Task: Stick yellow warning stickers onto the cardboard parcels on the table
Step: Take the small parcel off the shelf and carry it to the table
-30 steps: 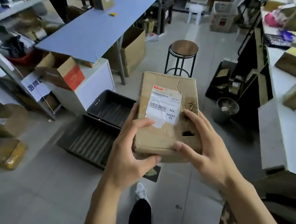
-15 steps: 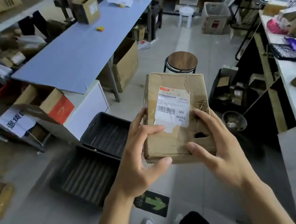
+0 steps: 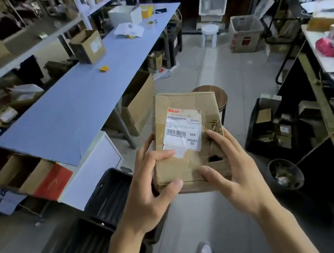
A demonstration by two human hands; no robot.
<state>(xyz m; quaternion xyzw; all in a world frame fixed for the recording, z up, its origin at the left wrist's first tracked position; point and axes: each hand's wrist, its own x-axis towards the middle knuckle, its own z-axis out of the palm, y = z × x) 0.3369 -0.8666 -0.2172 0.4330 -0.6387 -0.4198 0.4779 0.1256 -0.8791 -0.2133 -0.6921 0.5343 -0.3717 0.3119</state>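
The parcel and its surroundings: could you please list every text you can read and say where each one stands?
"35/42" on the white shipping label of the cardboard parcel.
"MX" on the same label.
"MXRC 03" on the same label.
Barcode number and small print on the label: too blurred to read.
White sign at lower left: characters cut off, unreadable.

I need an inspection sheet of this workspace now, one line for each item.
Surface: long blue table, mostly bare.
Job's things: cardboard parcel with white shipping label, torn hole near right thumb; no yellow sticker visible on it.
Clutter: open box, papers, small yellow-orange item.
Hands: left hand and right hand hold the parcel.
Cables: nothing seen.
Surroundings: round stool, black crates on floor.
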